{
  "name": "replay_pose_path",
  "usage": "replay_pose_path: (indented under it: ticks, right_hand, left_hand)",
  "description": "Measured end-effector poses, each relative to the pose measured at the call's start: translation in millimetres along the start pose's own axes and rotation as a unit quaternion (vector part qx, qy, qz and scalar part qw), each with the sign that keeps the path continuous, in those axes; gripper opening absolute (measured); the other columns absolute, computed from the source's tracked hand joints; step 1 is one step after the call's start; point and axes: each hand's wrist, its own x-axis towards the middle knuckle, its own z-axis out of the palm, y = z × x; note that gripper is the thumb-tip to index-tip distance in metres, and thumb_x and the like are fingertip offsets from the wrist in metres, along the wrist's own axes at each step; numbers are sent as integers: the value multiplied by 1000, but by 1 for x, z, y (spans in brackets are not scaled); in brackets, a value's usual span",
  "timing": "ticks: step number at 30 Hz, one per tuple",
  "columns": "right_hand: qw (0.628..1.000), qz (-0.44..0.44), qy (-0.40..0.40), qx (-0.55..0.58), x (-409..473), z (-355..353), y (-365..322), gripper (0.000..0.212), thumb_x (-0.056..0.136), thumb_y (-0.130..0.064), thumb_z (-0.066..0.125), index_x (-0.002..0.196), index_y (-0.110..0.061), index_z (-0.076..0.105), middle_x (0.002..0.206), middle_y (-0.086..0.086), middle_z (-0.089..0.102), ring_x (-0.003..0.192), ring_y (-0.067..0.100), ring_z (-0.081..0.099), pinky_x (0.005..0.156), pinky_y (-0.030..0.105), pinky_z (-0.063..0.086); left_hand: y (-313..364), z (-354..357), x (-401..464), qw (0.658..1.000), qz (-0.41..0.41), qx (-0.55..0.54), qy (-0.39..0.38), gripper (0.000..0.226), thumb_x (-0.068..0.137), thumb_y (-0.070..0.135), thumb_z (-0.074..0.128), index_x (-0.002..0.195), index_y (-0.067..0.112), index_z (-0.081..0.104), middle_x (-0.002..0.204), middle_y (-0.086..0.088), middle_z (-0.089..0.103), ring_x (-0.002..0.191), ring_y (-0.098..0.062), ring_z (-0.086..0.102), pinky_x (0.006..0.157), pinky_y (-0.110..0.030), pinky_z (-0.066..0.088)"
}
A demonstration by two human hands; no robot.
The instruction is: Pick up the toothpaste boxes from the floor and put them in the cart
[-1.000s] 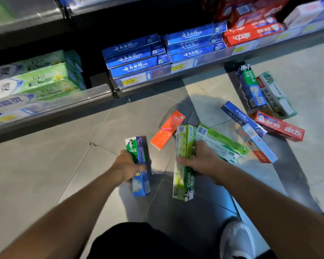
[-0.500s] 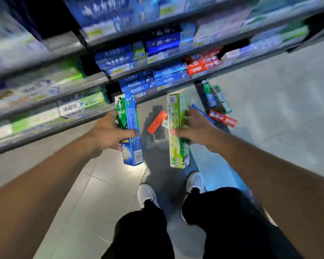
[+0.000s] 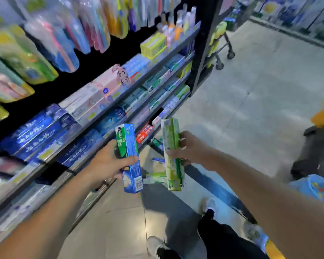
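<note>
Nearby, stocked shelves [image 3: 120,101] flank hands [image 3: 110,161] gripping toothpaste boxes [image 3: 129,157].

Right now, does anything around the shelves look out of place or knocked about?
Yes. Several toothpaste boxes lie scattered on the floor by the bottom shelf, at odd angles; they look blurred. The left hand grips a blue box and the right hand a green box, both lifted off the floor.
</note>
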Motion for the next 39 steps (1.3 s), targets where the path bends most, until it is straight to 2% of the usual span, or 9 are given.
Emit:
replay_pose_path:
  ticks: [3, 9, 13, 16, 20, 25, 32, 38, 39]
  right_hand:
    - [999, 3, 36, 13, -14, -65, -4, 59, 75, -26, 86, 118, -15, 47, 106, 7, 63, 98, 27, 69, 81, 53, 59]
    - [994, -1, 99, 51, -36, -220, 7, 59, 74, -24, 86, 119, -16, 48, 108, 5, 63, 92, 21, 70, 75, 44, 62]
    - [991, -36, 109, 67, -47, -313, 11, 48, 80, -16, 81, 117, -12, 49, 96, 4, 64, 75, 10, 70, 62, 31, 58]
    - [989, -47, 125, 70, -53, -371, 18, 41, 82, -16, 79, 110, -17, 51, 91, 2, 63, 75, 11, 69, 68, 35, 60]
    - [983, -41, 146, 100, -46, -436, 26, 51, 80, -18, 81, 120, -13, 48, 95, 3, 65, 82, 15, 70, 71, 39, 61]
    - [976, -27, 181, 123, -15, -501, 32, 54, 80, -19, 81, 121, -14, 47, 100, 5, 64, 83, 16, 71, 71, 40, 62]
    - [969, -6, 222, 104, 65, -603, -4, 54, 79, -22, 83, 119, -13, 48, 105, 8, 62, 91, 23, 69, 77, 49, 61]
    - [965, -8, 232, 120, 110, -665, -50, 52, 79, -19, 82, 118, -12, 49, 103, 8, 62, 87, 21, 69, 77, 48, 61]
    - [961, -6, 243, 130, 137, -692, -58, 52, 79, -19, 82, 118, -13, 48, 104, 8, 62, 88, 21, 69, 77, 47, 61]
  left_hand:
    - [56, 33, 22, 998, 33, 55, -9, 50, 75, 26, 86, 116, 25, 56, 105, -5, 70, 85, -24, 74, 63, -46, 62]
    - [176, 145, 62, 989, 84, 120, -31, 46, 78, 25, 84, 113, 19, 55, 103, -5, 70, 75, -17, 74, 53, -36, 59]
    - [246, 219, 91, 983, 110, 137, -44, 43, 76, 29, 84, 106, 25, 54, 101, 1, 70, 74, -19, 73, 53, -35, 56]
    - [295, 267, 114, 981, 111, 137, -78, 37, 80, 25, 82, 102, 28, 53, 96, 5, 67, 70, -15, 70, 59, -36, 59]
    - [345, 317, 152, 973, 111, 168, -113, 42, 79, 26, 83, 108, 18, 53, 79, 3, 68, 57, -11, 64, 58, -36, 58]
    - [391, 359, 221, 966, 105, 181, -149, 46, 76, 25, 84, 110, 16, 54, 86, 0, 70, 53, -10, 65, 52, -32, 54]
    - [483, 385, 345, 961, 123, 170, -182, 44, 73, 24, 85, 105, 19, 55, 96, -4, 73, 72, -20, 74, 63, -51, 62]
    - [559, 382, 410, 953, 136, 193, -191, 41, 76, 24, 83, 104, 18, 53, 97, -6, 73, 73, -20, 75, 64, -52, 62]
    - [581, 386, 446, 953, 134, 191, -194, 43, 76, 24, 83, 105, 17, 53, 98, -6, 73, 74, -20, 75, 64, -51, 62]
